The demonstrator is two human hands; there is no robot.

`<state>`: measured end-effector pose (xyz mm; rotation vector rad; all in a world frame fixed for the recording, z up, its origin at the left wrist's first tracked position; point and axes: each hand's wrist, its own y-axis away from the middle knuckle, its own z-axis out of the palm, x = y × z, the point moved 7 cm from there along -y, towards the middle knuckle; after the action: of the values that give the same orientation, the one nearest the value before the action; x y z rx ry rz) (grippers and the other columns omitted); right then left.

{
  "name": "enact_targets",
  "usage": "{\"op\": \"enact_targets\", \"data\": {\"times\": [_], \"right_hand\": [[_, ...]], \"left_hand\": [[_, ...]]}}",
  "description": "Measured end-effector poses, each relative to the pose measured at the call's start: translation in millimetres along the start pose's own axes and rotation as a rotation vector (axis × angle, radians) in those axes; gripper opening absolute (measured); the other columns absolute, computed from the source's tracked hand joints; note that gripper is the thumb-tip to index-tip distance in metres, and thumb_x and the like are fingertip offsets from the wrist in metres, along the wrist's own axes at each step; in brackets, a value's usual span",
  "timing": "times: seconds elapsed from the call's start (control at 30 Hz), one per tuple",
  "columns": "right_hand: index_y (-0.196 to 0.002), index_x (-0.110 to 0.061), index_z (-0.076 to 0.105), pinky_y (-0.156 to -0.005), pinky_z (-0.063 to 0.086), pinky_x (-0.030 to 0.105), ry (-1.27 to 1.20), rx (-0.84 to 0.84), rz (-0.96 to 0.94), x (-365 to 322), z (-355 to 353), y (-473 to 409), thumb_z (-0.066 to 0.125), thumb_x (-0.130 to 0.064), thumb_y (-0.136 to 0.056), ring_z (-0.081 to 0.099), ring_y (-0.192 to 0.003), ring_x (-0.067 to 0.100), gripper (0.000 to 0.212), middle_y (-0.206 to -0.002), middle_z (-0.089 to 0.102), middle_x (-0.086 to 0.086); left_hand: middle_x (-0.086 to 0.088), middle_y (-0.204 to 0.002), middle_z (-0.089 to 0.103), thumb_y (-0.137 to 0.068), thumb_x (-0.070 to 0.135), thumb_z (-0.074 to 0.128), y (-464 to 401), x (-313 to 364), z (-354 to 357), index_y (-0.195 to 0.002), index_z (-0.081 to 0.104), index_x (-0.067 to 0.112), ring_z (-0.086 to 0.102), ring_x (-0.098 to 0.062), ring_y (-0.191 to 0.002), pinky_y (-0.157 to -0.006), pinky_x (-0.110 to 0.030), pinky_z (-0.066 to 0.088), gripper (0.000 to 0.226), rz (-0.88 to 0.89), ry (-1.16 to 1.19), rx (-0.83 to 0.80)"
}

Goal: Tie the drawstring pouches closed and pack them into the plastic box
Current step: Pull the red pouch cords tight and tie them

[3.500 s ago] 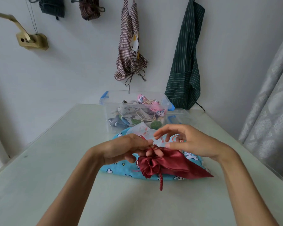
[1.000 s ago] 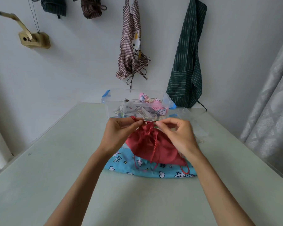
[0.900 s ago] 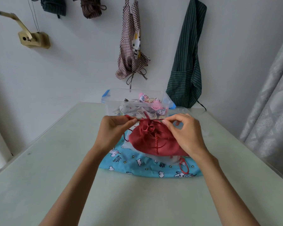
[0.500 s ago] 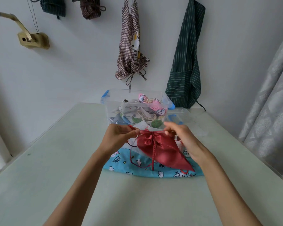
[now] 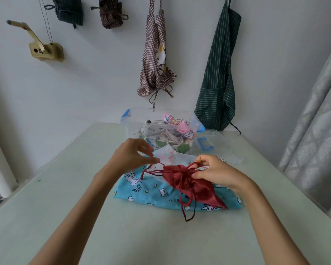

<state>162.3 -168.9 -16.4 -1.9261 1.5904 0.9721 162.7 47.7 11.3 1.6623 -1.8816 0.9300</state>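
Centrally, a glossy red satin pouch (image 5: 187,183) is seen lying on a flat blue cotton pouch (image 5: 153,192) printed with unicorns and clouds, on the smooth pale green desk (image 5: 65,207). Its gathered, ruffled mouth is pinched by the right hand (image 5: 216,174), fingers curled around the cord there. A thin red twisted cord loop (image 5: 151,170) is drawn out toward the left hand (image 5: 132,157), whose thumb and fingers are bent near the loop; actual grip on it cannot be told. Another cord loop (image 5: 188,209) trails onto the desk. Behind, a clear rigid plastic box (image 5: 128,123) with blue latches is filled with tied fabric pouches.
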Motion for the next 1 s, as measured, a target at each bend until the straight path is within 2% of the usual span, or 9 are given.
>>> {"op": "enact_targets", "data": {"times": [0.1,0.2,0.27,0.37,0.47,0.57,0.73,0.87,1.0], "right_hand": [[-0.08,-0.018,0.061,-0.074,0.045,0.021,-0.132,0.124,-0.03,-8,2,5,0.069,-0.013,-0.082,0.059,-0.08,0.013,0.01,-0.094,0.065,0.001],[-0.083,-0.016,0.059,-0.065,0.046,0.018,-0.409,0.026,0.005,-11,22,14,0.065,-0.008,-0.085,0.056,-0.073,0.012,0.01,-0.092,0.061,0.008],[-0.1,-0.012,0.06,-0.083,0.052,0.03,-0.516,-0.064,0.025,-14,31,24,0.063,-0.009,-0.088,0.062,-0.087,0.015,0.013,-0.102,0.067,0.007],[-0.122,-0.021,0.053,-0.102,0.045,0.038,-0.499,-0.085,-0.039,-15,20,34,0.069,-0.02,-0.084,0.063,-0.109,0.013,0.042,-0.116,0.067,-0.003],[-0.13,-0.043,0.044,-0.102,0.045,0.031,-0.333,-0.169,-0.101,-19,5,38,0.077,-0.038,-0.07,0.057,-0.116,0.007,0.069,-0.126,0.057,-0.012],[-0.129,-0.03,0.049,-0.088,0.052,0.025,-0.369,-0.225,-0.117,-36,-10,28,0.074,-0.032,-0.07,0.064,-0.107,0.012,0.064,-0.123,0.062,-0.004],[-0.113,-0.007,0.064,-0.097,0.049,0.04,-0.448,0.231,-0.153,-70,-70,-33,0.074,-0.007,-0.076,0.065,-0.103,0.028,0.038,-0.111,0.069,0.014],[-0.115,-0.012,0.063,-0.088,0.048,0.028,-0.384,0.44,-0.185,-97,-109,-82,0.071,-0.008,-0.08,0.061,-0.094,0.019,0.036,-0.1,0.065,0.003],[-0.114,-0.011,0.064,-0.082,0.046,0.024,-0.305,0.585,-0.242,-109,-129,-116,0.069,-0.009,-0.082,0.059,-0.091,0.015,0.033,-0.098,0.063,0.001]], "left_hand": [[0.001,-0.119,0.064,-0.078,0.035,0.073,6,12,12,-0.115,0.062,0.023,0.066,-0.015,-0.093,-0.083,-0.033,0.056,0.04,-0.025,-0.124,-0.312],[0.006,-0.139,0.05,-0.076,0.042,0.074,15,20,37,-0.139,0.04,0.035,0.054,-0.016,-0.121,-0.105,-0.033,0.042,0.072,0.068,-0.352,-0.518],[0.008,-0.129,0.059,-0.078,0.037,0.072,14,30,43,-0.132,0.05,0.036,0.058,-0.008,-0.11,-0.099,-0.026,0.043,0.058,0.174,-0.361,-0.452],[0.006,-0.101,0.073,-0.079,0.025,0.073,6,48,29,-0.106,0.072,0.026,0.062,0.001,-0.078,-0.076,-0.012,0.047,0.027,0.286,-0.342,-0.339],[-0.002,-0.087,0.075,-0.078,0.015,0.075,-7,70,2,-0.099,0.075,0.015,0.068,-0.011,-0.073,-0.074,-0.013,0.053,0.021,0.322,-0.161,-0.269],[0.008,-0.066,0.072,-0.077,0.01,0.075,-36,89,-26,-0.1,0.073,0.007,0.065,-0.003,-0.06,-0.068,-0.011,0.054,0.024,0.232,0.073,-0.196],[-0.007,-0.088,0.072,-0.08,0.009,0.071,-91,109,-51,-0.109,0.068,0.001,0.067,-0.007,-0.066,-0.077,-0.019,0.056,0.03,0.12,0.415,-0.129],[-0.008,-0.093,0.07,-0.082,0.005,0.067,-140,112,-60,-0.114,0.065,0.001,0.07,-0.005,-0.064,-0.067,-0.015,0.057,0.032,0.074,0.655,-0.092],[-0.008,-0.093,0.07,-0.083,0.003,0.066,-179,109,-65,-0.114,0.064,0.0,0.07,-0.007,-0.068,-0.07,-0.017,0.057,0.032,0.104,0.7,-0.055]]}}
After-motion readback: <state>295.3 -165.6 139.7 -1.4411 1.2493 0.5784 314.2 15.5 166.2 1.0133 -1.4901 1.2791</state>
